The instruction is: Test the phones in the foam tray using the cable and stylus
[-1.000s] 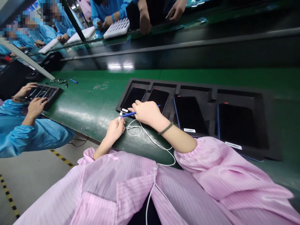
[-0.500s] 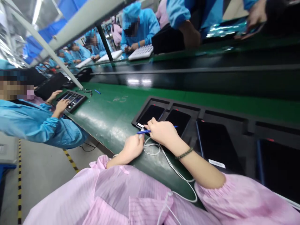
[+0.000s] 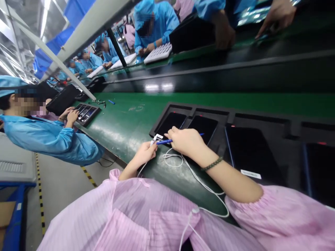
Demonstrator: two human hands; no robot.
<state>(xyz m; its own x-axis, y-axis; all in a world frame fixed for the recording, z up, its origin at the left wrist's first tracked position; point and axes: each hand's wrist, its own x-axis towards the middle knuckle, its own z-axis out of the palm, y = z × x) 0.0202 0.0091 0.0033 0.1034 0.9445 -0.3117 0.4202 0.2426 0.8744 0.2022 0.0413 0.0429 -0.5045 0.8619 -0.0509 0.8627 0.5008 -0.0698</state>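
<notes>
My left hand (image 3: 145, 153) pinches the white plug end (image 3: 155, 138) of a thin cable near the tray's left corner. My right hand (image 3: 186, 141) is closed round a blue pen (image 3: 164, 142), whose tip points left at the plug. A white cable (image 3: 193, 176) loops on the green table below my right hand and runs to my pink clothing. In the black foam tray (image 3: 167, 108) lie several dark phone-like devices, among them one (image 3: 251, 146) right of my hand with a white label (image 3: 250, 174). My right hand partly covers the nearer devices.
The green table (image 3: 128, 115) stretches left, with a blue pen (image 3: 111, 102) and small black cable on it. At the left a person in blue (image 3: 47, 136) handles another tray (image 3: 87, 114). Across the line, several people work; a person's hand (image 3: 280, 17) is at the top right.
The white plug has come up clear in my left hand, which has moved slightly left. My right hand still holds the pen. The view has shifted a little, and the person at left shows more.
</notes>
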